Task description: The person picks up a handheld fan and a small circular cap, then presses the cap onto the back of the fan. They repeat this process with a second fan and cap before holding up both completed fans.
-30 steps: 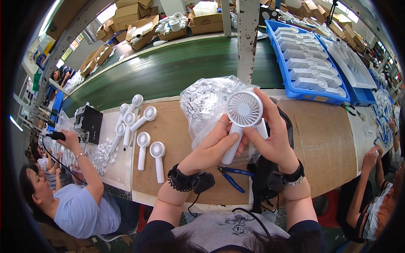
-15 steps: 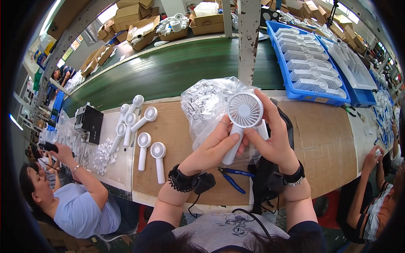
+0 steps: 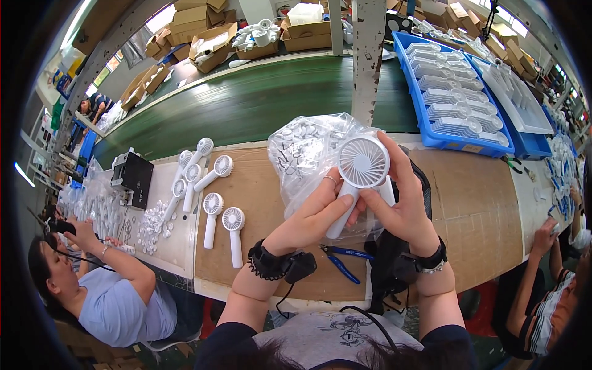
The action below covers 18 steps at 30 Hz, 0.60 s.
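Observation:
A white handheld fan (image 3: 364, 161) is held between both hands over the cardboard-covered bench, its round grille up and its handle slanting down to the left. My left hand (image 3: 320, 206) closes round the handle, thumb on top. My right hand (image 3: 404, 197) grips the right side of the fan head, with the thumb near the neck. Behind the fan lies a clear plastic bag (image 3: 302, 151) of small white parts. Another white piece shows under my right hand; its kind is hidden. Blue-handled pliers (image 3: 342, 262) lie on the cardboard below the hands.
Several white fans (image 3: 233, 231) lie to the left, beside small clear discs (image 3: 154, 225) and a black box (image 3: 131, 179). A blue crate (image 3: 431, 132) of white fan parts stands at back right. Beyond the bench runs a green conveyor (image 3: 234, 102). Co-workers sit on both sides.
My hands and the fan stay almost as they were; the whole view has shifted slightly. The co-worker on the left has lowered a raised hand with its dark tool.

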Tool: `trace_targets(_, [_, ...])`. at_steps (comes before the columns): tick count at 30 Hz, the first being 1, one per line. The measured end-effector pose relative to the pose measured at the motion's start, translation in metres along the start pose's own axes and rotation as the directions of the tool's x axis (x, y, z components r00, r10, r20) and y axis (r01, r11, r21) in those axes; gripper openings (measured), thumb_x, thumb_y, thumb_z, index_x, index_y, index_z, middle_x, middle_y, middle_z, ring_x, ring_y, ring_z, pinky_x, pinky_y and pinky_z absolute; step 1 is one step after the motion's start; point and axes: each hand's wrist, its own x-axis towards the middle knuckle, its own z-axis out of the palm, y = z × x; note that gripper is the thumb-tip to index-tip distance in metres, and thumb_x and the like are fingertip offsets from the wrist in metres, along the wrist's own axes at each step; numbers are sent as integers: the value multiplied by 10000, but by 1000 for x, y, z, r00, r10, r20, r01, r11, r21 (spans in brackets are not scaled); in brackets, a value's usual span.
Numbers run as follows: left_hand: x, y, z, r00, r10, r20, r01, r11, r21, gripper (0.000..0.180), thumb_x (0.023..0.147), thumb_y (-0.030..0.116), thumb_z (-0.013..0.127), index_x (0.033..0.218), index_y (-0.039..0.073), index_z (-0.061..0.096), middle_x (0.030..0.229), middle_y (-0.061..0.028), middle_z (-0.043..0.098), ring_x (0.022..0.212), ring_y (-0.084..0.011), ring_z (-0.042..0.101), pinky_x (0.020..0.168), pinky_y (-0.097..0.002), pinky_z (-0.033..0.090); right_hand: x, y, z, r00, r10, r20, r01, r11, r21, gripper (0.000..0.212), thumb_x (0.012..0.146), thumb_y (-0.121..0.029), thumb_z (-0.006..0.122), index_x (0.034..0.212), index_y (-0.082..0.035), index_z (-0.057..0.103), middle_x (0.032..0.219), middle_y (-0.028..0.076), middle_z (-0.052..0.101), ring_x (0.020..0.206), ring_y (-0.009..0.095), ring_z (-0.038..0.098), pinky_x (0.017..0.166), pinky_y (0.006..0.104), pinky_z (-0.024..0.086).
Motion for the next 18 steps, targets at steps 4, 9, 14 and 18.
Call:
trace_targets(4, [-1,0,0,1000,-1,4,1,1000,-12,382,921,123,369,1263,8,241,899,-30,468,733,-69,460,683,-210,410,0,-1,-1,1000,13,23,-13,1000,0,634,740,-68,637,1293,16,338,1080,151,543,935,200,552,808,303,442])
trace_targets(9, [0,0,0,1000,-2,16,2,1000,-8,384,919,115,374,1265,12,243,898,-27,468,730,-65,457,677,-206,407,0,1,-1,1000,-8,14,8,1000,-8,635,738,-70,638,1292,17,340,1089,154,539,934,203,552,806,302,443])
trace_targets(14, [-2,-1,0,1000,-5,15,5,1000,8,379,921,115,375,1262,12,247,895,-23,469,727,-62,456,674,-203,405,-1,0,-1,1000,12,18,-12,1000,-9,641,734,-74,642,1292,15,341,1093,157,538,934,208,553,805,304,443])
trace_targets(18, [-2,0,0,1000,-8,13,8,1000,21,370,923,118,373,1255,10,252,891,-21,469,724,-62,456,672,-202,405,-1,-1,-2,999,19,32,-19,1000,-20,636,742,-64,624,1298,19,325,1082,151,545,944,199,554,819,302,437])
